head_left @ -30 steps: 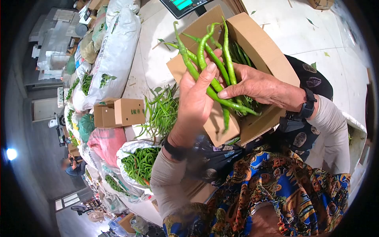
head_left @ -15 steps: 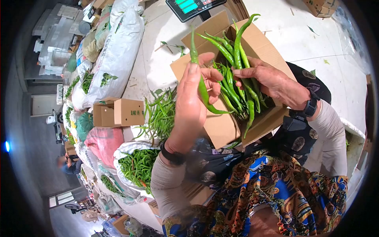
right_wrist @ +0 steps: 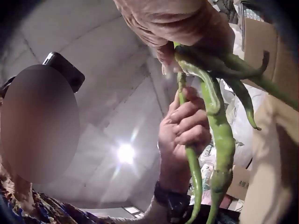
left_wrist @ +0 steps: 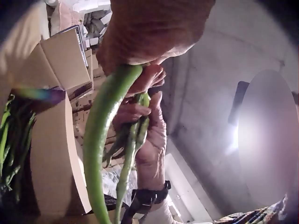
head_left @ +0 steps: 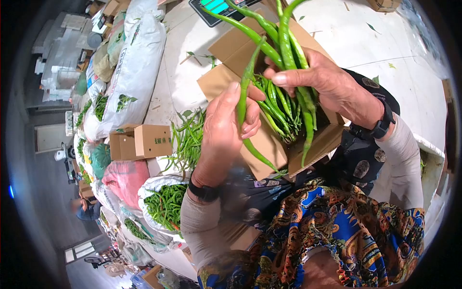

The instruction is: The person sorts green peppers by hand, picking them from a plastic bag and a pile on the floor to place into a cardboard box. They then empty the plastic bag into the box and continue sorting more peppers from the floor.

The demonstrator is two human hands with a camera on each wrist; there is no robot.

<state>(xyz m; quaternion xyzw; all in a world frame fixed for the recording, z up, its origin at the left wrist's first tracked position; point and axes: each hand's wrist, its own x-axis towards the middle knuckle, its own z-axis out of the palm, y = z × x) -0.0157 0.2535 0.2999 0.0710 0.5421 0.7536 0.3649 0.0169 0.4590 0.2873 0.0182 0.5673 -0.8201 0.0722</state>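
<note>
One long green chili pepper [head_left: 245,79] stands upright in my left hand [head_left: 222,127], pinched between thumb and curled fingers, its lower end hanging below the hand. My right hand [head_left: 337,89] grips a bunch of several long green chili peppers [head_left: 287,45], with thumb across them and ends pointing up and down. In the right wrist view the left hand [right_wrist: 182,128] wraps its fingers round the single pepper [right_wrist: 195,170], close below the right hand. Both hands are over an open cardboard box [head_left: 214,82], where more green peppers [head_left: 279,108] lie in a pile.
A digital scale [head_left: 211,14] stands beyond the box. To the left are loose green peppers [head_left: 187,142], a small cardboard box [head_left: 151,141], an open sack of green peppers [head_left: 166,204] and a long white sack [head_left: 139,72]. Another person [head_left: 89,209] is far off at the left.
The hands, first together round the peppers, have come apart. The left now holds one pepper and the right keeps the bunch, which has risen nearer the head camera.
</note>
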